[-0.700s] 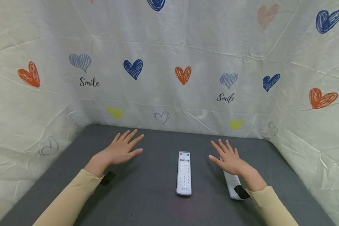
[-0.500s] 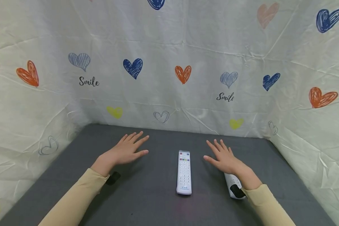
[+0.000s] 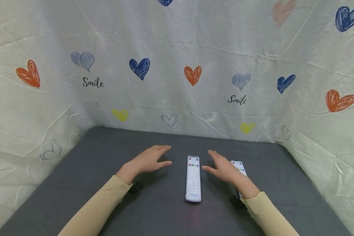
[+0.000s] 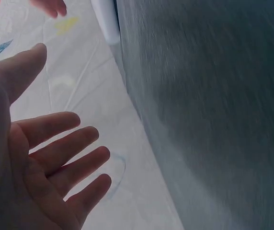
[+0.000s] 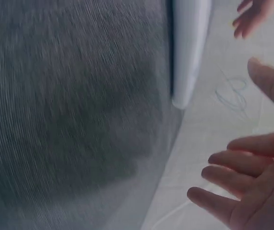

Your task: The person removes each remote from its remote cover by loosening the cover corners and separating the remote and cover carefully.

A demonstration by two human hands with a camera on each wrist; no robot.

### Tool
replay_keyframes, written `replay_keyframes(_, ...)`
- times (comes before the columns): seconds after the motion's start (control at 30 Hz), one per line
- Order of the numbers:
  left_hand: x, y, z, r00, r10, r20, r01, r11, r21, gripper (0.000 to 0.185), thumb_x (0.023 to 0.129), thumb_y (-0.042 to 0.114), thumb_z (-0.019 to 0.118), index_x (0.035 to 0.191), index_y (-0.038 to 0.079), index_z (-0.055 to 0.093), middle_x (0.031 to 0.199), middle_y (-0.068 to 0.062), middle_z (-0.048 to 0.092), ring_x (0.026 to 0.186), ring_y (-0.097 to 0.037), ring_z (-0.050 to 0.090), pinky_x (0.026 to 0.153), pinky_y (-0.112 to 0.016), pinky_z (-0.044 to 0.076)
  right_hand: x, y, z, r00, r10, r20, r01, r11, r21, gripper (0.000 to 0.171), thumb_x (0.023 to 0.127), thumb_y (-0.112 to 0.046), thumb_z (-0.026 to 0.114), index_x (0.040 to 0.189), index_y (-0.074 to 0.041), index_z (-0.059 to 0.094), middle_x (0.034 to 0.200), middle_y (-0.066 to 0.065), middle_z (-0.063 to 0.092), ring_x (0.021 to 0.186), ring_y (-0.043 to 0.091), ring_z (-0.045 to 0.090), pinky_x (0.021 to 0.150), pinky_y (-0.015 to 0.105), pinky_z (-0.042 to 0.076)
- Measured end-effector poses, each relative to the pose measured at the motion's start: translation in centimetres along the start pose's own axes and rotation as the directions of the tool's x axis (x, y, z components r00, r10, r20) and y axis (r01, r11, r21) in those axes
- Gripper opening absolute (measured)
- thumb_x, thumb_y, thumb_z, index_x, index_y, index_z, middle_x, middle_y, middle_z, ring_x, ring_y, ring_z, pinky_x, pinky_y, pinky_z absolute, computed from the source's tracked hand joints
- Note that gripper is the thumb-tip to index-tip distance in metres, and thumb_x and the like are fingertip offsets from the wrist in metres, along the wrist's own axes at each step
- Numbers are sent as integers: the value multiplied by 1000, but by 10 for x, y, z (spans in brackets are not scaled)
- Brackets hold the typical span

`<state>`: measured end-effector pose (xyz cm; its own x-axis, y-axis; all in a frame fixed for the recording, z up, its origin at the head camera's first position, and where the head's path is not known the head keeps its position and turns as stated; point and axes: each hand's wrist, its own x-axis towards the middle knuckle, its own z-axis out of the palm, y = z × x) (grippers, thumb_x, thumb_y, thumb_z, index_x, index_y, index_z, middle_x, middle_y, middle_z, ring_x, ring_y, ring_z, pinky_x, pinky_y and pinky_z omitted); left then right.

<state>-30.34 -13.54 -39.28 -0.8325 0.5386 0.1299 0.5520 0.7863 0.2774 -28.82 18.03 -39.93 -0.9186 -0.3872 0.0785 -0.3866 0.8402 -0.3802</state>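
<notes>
A white remote control with rows of buttons lies lengthwise on the dark grey table between both hands. To its left, my left hand hovers over the table with fingers extended and thumb apart, holding nothing. On the other side my right hand is held likewise, thumb toward the remote's upper half. A second white remote lies partly hidden beneath the right hand and wrist. In the left wrist view the left palm faces inward; the right wrist view shows the right palm with straight fingers.
The dark grey table is bordered at the back and sides by a white sheet printed with hearts and "Smile". Small black devices sit under the wrists.
Both hands have moved inward toward the middle remote and turned from palms down to palms facing each other. The top of the second remote has come into view.
</notes>
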Motion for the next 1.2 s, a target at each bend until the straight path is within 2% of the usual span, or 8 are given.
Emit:
replay_keyframes(0.27, 22, 15, 22, 999, 12, 51, -8, 996, -88, 64, 90, 49, 58, 139, 8, 48, 139, -10, 51, 131, -29, 45, 108, -46, 37, 4, -9, 15, 998, 34, -48, -31, 998, 54, 70, 87, -35, 68, 139, 4, 43, 135, 23, 51, 124, 36, 50, 102, 48, 42)
replay_keyframes(0.43, 30, 24, 32, 998, 30, 61, -18, 981, -195, 59, 89, 45, 62, 132, 5, 55, 132, -10, 58, 123, -27, 53, 102, -44, 44, 7, -15, 24, 993, 104, -60, -95, 986, 137, 62, 86, -34, 69, 131, 5, 52, 116, 17, 64, 103, 28, 63, 86, 43, 52)
replay_keyframes(0.53, 35, 29, 37, 997, 34, 64, -17, 969, -248, 58, 88, 44, 64, 128, 3, 58, 125, -11, 62, 114, -25, 59, 94, -41, 50, 7, -18, 27, 984, 165, -62, -151, 972, 178, 59, 85, -34, 71, 127, 4, 56, 105, 11, 68, 94, 22, 64, 78, 38, 54)
replay_keyframes(0.67, 40, 34, 43, 998, 26, 61, -8, 958, -285, 53, 86, 43, 67, 121, 4, 63, 112, -8, 68, 99, -18, 64, 83, -34, 54, 5, -22, 29, 979, 200, -51, -184, 959, 216, 55, 83, -32, 72, 122, 5, 59, 97, 8, 70, 87, 18, 64, 72, 33, 54)
replay_keyframes(0.8, 43, 36, 47, 997, 43, 57, -24, 954, -300, 42, 85, 37, 70, 111, 5, 68, 91, -1, 68, 76, -10, 61, 65, -26, 52, 5, -24, 30, 980, 196, -42, -181, 957, 225, 51, 82, -28, 73, 118, 6, 61, 90, 7, 69, 78, 15, 61, 65, 29, 52)
replay_keyframes(0.9, 43, 37, 49, 997, 43, 67, -19, 945, -325, 36, 83, 33, 72, 107, 5, 69, 80, 2, 65, 65, -8, 55, 56, -23, 47, 4, -25, 31, 978, 205, -28, -194, 955, 224, 48, 82, -28, 74, 116, 5, 63, 86, 5, 67, 74, 13, 58, 61, 27, 49)
replay_keyframes(1.07, 41, 40, 49, 997, 6, 77, 23, 930, -366, 41, 80, 30, 76, 109, 3, 68, 81, 2, 68, 66, -7, 58, 57, -23, 48, 4, -24, 31, 975, 220, 15, -216, 942, 256, 43, 82, -26, 74, 113, 1, 66, 85, 3, 67, 70, 11, 59, 58, 26, 49)
replay_keyframes(1.2, 42, 40, 50, 996, -15, 92, 52, 911, -409, 45, 77, 27, 79, 111, 1, 65, 82, 0, 70, 68, -7, 61, 58, -24, 50, 5, -25, 31, 966, 250, 65, -256, 903, 346, 41, 81, -22, 75, 113, 2, 66, 83, 3, 68, 65, 10, 62, 57, 25, 51)
